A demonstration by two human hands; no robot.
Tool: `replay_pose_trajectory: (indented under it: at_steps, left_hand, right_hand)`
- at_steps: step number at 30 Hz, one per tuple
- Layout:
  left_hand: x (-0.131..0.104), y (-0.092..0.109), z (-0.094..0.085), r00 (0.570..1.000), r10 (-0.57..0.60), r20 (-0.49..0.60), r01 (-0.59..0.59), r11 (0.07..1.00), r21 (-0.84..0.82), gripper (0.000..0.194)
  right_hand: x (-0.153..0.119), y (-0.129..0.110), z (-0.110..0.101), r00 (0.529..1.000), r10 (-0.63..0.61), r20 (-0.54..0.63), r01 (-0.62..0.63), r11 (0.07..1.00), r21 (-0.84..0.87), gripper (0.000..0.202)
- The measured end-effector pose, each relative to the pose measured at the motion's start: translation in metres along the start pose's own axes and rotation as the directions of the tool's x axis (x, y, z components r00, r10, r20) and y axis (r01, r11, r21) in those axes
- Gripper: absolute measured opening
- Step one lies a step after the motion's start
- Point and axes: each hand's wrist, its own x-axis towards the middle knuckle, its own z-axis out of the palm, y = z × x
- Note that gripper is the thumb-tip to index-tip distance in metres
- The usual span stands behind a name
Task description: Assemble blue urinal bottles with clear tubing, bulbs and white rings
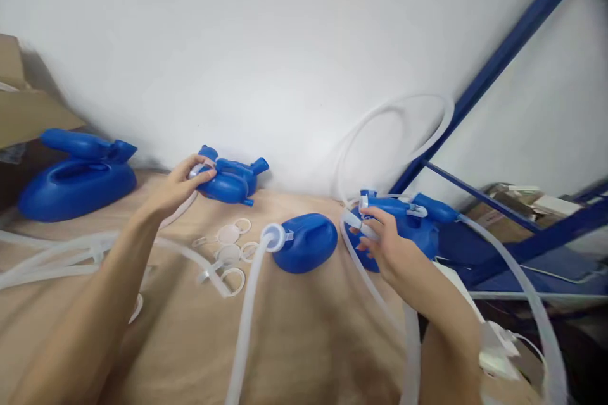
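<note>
On the left, my left hand (183,186) closes round the pale neck end of a blue plastic bottle (232,180), close to the wall. Thumb and fingers grip it from the left side. My right hand (382,237) has its fingers curled on a whitish plastic hose fitting (352,220), in front of blue bottles (422,231) on the right; part of the fitting is hidden by the fingers. Between the hands a blue bottle (308,243) lies on the table, its translucent cap (272,238) joined to a clear hose (249,316).
Loose translucent rings and caps (228,253) lie on the brown tabletop (294,342). More clear hoses (61,259) spread at left, beside a large blue bottle (78,183) and a cardboard box (33,114). A looped hose (403,98) leans on the wall near a blue metal frame (494,69).
</note>
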Motion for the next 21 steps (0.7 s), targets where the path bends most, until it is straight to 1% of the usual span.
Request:
replay_pose_trajectory:
  at_steps: [2,4,6,8,11,15,16,18,21]
  left_hand:
    - [-0.008,0.020,0.010,0.993,0.100,-0.062,-0.107,0.987,-0.119,0.039]
    - [-0.021,0.038,0.025,0.979,0.187,-0.082,-0.197,0.970,-0.143,0.034]
    - [-0.035,0.053,0.040,0.962,0.265,-0.063,-0.271,0.954,-0.130,0.031]
    - [-0.047,0.063,0.052,0.945,0.326,-0.030,-0.327,0.936,-0.132,0.030]
    - [-0.057,0.067,0.060,0.923,0.383,-0.024,-0.383,0.914,-0.134,0.028]
    - [-0.061,0.066,0.064,0.897,0.439,-0.048,-0.442,0.890,-0.116,0.028]
    - [-0.062,0.066,0.066,0.884,0.462,-0.068,-0.467,0.877,-0.115,0.027]
    - [-0.068,0.066,0.074,0.844,0.520,-0.130,-0.534,0.837,-0.121,0.026]
    - [-0.080,0.067,0.090,0.779,0.581,-0.235,-0.617,0.777,-0.125,0.029]
  right_hand:
    - [0.010,-0.002,0.004,0.998,-0.030,0.051,0.027,0.998,0.049,0.046]
    - [0.019,-0.008,0.009,0.993,-0.092,0.070,0.085,0.992,0.096,0.044]
    - [0.025,-0.014,0.014,0.988,-0.151,0.042,0.144,0.980,0.138,0.041]
    - [0.027,-0.019,0.017,0.982,-0.190,0.022,0.184,0.968,0.171,0.038]
    - [0.029,-0.022,0.020,0.973,-0.230,-0.020,0.229,0.954,0.195,0.033]
    - [0.031,-0.021,0.022,0.963,-0.264,-0.050,0.268,0.952,0.150,0.029]
    - [0.032,-0.021,0.023,0.961,-0.268,-0.063,0.274,0.951,0.143,0.029]
    - [0.034,-0.020,0.026,0.956,-0.270,-0.114,0.286,0.944,0.162,0.031]
    - [0.037,-0.017,0.031,0.940,-0.244,-0.238,0.298,0.926,0.230,0.036]
